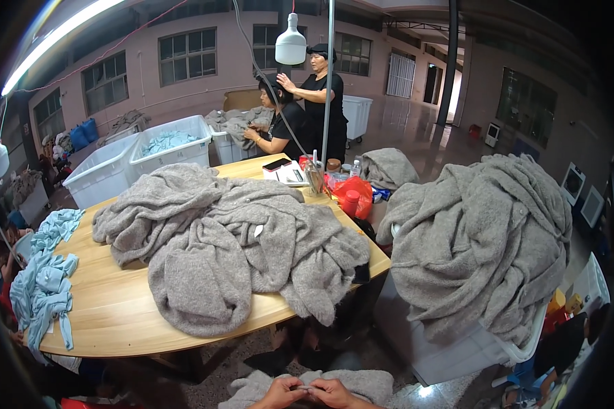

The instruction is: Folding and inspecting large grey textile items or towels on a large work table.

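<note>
— Both hands, left hand (280,393) and right hand (332,392), pinch the grey knit (361,383) on our lap, below the counter (116,307)
— We keep that fold taut, fingertips close

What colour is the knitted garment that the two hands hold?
Grey: the knitted garment shows best in the head view, at the bottom edge.

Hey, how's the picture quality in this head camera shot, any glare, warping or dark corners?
Head view: strong fisheye bending, so the wooden table edge curves; black vignette fills the corners; the ceiling tube light flares into a streak at upper left; glare spots shine on the wet-looking floor; the left hand and right hand are cut off at the bottom rim, on grey knitwear.
</note>
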`<state>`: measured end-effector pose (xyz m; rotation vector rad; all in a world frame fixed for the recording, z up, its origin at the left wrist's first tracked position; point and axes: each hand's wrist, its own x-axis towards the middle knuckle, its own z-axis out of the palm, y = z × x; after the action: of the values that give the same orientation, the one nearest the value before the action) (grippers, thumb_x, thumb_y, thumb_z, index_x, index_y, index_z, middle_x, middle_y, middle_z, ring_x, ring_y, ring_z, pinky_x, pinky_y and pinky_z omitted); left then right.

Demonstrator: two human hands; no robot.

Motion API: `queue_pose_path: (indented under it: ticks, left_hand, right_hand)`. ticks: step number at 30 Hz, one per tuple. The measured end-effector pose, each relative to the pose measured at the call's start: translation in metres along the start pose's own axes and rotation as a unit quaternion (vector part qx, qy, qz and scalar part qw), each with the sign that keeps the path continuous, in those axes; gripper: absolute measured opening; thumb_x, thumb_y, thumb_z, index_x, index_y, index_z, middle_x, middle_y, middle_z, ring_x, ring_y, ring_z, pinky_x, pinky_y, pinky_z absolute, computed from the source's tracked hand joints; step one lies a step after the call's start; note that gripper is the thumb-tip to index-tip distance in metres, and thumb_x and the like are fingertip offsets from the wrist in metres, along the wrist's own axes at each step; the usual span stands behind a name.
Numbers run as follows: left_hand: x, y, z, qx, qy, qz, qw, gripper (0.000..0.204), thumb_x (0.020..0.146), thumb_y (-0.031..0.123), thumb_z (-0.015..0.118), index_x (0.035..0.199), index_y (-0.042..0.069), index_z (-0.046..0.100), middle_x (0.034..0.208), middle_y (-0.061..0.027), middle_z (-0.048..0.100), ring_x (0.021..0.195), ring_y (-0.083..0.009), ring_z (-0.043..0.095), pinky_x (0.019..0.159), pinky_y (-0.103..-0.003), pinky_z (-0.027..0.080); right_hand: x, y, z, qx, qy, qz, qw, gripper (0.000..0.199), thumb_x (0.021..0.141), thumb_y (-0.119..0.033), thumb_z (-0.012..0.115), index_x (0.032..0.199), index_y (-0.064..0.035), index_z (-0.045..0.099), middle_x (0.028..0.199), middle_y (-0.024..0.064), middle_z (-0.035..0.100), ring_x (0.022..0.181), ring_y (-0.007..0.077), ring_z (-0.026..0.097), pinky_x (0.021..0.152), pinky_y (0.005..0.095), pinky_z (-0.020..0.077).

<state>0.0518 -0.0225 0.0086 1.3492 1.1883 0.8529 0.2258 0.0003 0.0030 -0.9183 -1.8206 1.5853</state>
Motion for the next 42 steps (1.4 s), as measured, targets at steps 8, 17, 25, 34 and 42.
queue_pose_path:
  ticks: [8,17,25,34,42]
  left_hand:
    - [-0.001,0.003,-0.003,0.007,-0.017,0.009,1.0,0.007,0.072,0.008,0.062,0.074,0.002,0.059,0.062,0.0003,0.053,0.058,-0.0062,0.05,0.051,-0.021,0.04]
    - [-0.001,-0.001,0.017,-0.043,0.039,0.021,0.998,0.01,0.064,0.01,0.055,0.061,0.0,0.052,0.057,-0.0006,0.041,0.053,-0.0123,0.041,0.046,-0.027,0.034]
    - [-0.004,0.046,-0.008,-0.332,0.057,-0.109,0.935,0.008,0.071,0.006,0.055,0.063,0.005,0.052,0.05,0.0017,0.044,0.041,-0.006,0.035,0.038,-0.019,0.027]
    - [-0.003,0.043,-0.007,-0.379,0.069,-0.142,0.912,0.008,0.072,0.003,0.048,0.064,0.005,0.051,0.051,0.0012,0.042,0.042,-0.007,0.037,0.038,-0.019,0.03]
    - [0.004,0.027,-0.002,-0.398,0.075,-0.127,0.905,0.009,0.073,0.003,0.049,0.064,0.005,0.05,0.049,0.0001,0.042,0.037,-0.0074,0.036,0.033,-0.018,0.027]
  right_hand:
    - [-0.003,-0.03,0.007,-0.013,0.096,-0.049,0.994,0.011,0.079,-0.012,0.05,0.078,-0.0034,0.056,0.058,0.0056,0.053,0.052,0.0122,0.048,0.048,0.0259,0.0391]
    - [-0.006,-0.022,0.012,-0.08,0.081,-0.068,0.991,0.009,0.077,-0.01,0.051,0.08,-0.003,0.057,0.067,0.0117,0.057,0.06,0.0215,0.054,0.055,0.0298,0.0428]
    - [-0.011,-0.011,-0.018,-0.256,-0.017,-0.007,0.966,0.04,0.063,-0.011,0.054,0.103,-0.0053,0.049,0.099,0.017,0.049,0.099,0.0346,0.042,0.085,0.0379,0.0355]
    - [-0.034,-0.007,-0.016,-0.429,0.209,-0.148,0.866,0.031,0.062,-0.002,0.047,0.092,-0.0026,0.054,0.086,0.0153,0.051,0.078,0.0321,0.049,0.07,0.0395,0.041]
    - [-0.033,0.008,-0.016,-0.379,0.096,-0.194,0.9,0.033,0.059,-0.012,0.058,0.089,-0.0044,0.05,0.081,0.0148,0.05,0.069,0.033,0.05,0.06,0.0394,0.0413]
